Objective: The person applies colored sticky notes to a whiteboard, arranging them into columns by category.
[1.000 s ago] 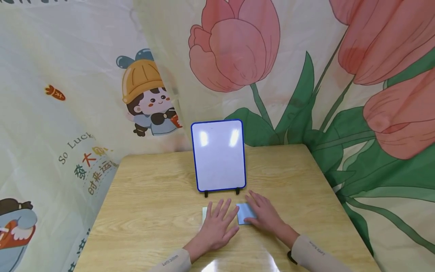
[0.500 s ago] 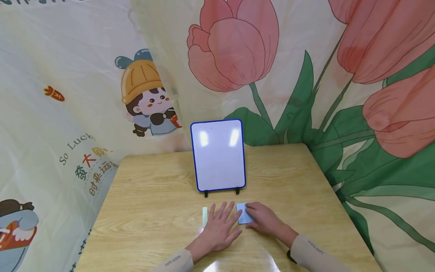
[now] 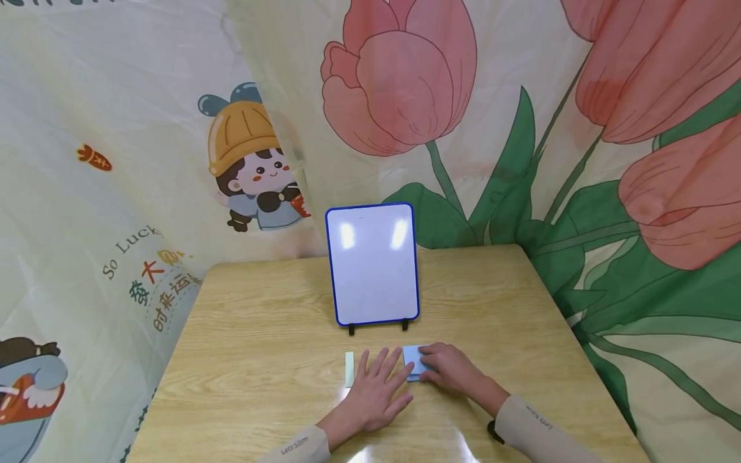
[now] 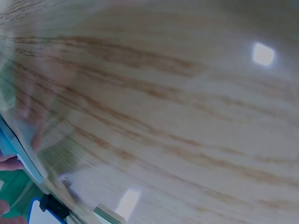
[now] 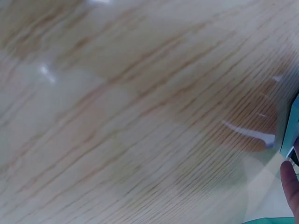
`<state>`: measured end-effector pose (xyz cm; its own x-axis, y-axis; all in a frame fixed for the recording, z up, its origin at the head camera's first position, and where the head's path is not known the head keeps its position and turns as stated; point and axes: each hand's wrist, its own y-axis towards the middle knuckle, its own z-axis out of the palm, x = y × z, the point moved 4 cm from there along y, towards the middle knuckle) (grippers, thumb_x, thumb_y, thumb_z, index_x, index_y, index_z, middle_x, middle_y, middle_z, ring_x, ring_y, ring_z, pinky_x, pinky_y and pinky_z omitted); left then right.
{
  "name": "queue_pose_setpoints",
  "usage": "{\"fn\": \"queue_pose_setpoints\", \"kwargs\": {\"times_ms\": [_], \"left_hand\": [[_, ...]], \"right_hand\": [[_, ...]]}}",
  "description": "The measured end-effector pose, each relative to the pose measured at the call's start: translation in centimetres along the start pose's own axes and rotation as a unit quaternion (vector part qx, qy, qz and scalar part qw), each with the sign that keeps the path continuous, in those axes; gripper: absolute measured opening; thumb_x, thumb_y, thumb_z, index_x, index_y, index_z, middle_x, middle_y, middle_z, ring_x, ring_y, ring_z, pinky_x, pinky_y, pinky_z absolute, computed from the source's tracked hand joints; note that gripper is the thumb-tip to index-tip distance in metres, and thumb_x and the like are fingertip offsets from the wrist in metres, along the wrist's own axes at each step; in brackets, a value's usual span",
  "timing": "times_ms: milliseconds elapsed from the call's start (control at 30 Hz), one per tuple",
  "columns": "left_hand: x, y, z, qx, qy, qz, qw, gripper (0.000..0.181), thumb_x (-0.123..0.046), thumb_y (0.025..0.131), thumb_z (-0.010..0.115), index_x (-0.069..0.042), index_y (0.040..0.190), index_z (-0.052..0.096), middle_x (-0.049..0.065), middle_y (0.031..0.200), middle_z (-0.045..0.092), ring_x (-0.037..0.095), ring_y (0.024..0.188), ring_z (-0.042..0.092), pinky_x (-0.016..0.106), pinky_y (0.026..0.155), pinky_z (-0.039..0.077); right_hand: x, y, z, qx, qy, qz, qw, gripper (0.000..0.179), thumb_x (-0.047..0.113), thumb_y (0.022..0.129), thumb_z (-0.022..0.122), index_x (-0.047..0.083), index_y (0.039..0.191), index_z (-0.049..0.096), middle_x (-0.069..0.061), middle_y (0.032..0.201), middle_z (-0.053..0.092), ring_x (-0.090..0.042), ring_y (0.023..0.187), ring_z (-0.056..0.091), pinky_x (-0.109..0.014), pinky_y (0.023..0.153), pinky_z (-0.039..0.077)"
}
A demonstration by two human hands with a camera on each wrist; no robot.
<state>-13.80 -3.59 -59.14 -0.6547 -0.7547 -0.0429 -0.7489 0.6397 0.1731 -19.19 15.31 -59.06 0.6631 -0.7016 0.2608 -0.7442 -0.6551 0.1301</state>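
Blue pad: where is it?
In the head view, the blue pad lies below the whiteboard, right of the left hand, partly covered by the right hand.

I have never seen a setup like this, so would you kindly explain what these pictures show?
There is no robot here, only a person working bare-handed. One camera on the head looks forward and down; one on each wrist sees mostly the table. A blue-framed whiteboard stands there, with a pale green strip and a blue pad lying before it. The right hand holds the pad at its right side. The left hand is spread, holding nothing; whether it touches the pad, I cannot tell.
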Motion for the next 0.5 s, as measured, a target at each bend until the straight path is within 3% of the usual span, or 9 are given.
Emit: {"fn": "queue_pose_setpoints", "kwargs": {"times_ms": [233, 500], "left_hand": [[-0.19, -0.06, 0.13, 0.006, 0.004, 0.007, 0.9999, 0.059, -0.056, 0.104, 0.027, -0.028, 0.156, 0.032, 0.006, 0.162, 0.030, 0.034, 0.146, 0.034, 0.069, 0.110, 0.028], [-0.57, -0.25, -0.05, 0.010, -0.002, 0.033, 0.9994, 0.060, -0.055, 0.104, 0.023, -0.023, 0.154, 0.037, 0.007, 0.160, 0.034, 0.031, 0.145, 0.037, 0.063, 0.112, 0.031]], "right_hand": [[0.13, 0.10, 0.08, -0.022, -0.008, -0.011, 0.9997, 0.014, 0.019, 0.091, 0.069, 0.008, 0.096, 0.076, -0.012, 0.119, 0.071, -0.028, 0.104, 0.068, -0.045, 0.087, 0.056], [-0.10, 0.02, 0.16, -0.046, -0.007, -0.008, 0.9989, 0.013, 0.012, 0.090, 0.069, 0.008, 0.099, 0.077, -0.011, 0.115, 0.073, -0.027, 0.100, 0.069, -0.044, 0.085, 0.057]]}}
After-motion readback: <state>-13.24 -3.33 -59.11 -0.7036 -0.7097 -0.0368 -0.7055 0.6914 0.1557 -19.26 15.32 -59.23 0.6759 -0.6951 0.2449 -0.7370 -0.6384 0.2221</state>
